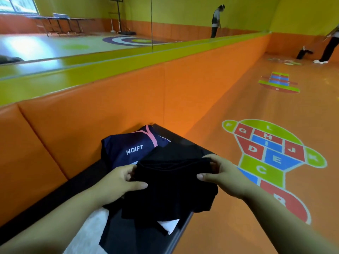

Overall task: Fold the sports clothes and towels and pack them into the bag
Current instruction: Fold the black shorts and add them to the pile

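Note:
A black garment (pixel 170 187) hangs between my hands above a black bench (pixel 185 142). My left hand (pixel 121 182) pinches its left edge, thumb on top. Its right edge is pinched by my right hand (pixel 220 173), fingers curled behind the cloth. Behind it on the bench lies a navy jersey (pixel 128 147) with a pink stripe and white lettering. A white towel (pixel 91 228) lies on the bench below my left forearm, partly under the black cloth. No bag is in view.
An orange padded wall (pixel 91 116) runs along the left of the bench. To the right lies orange floor with a lettered hopscotch print (pixel 271 158). A person (pixel 216 21) stands far back and another person's legs (pixel 328 50) at far right.

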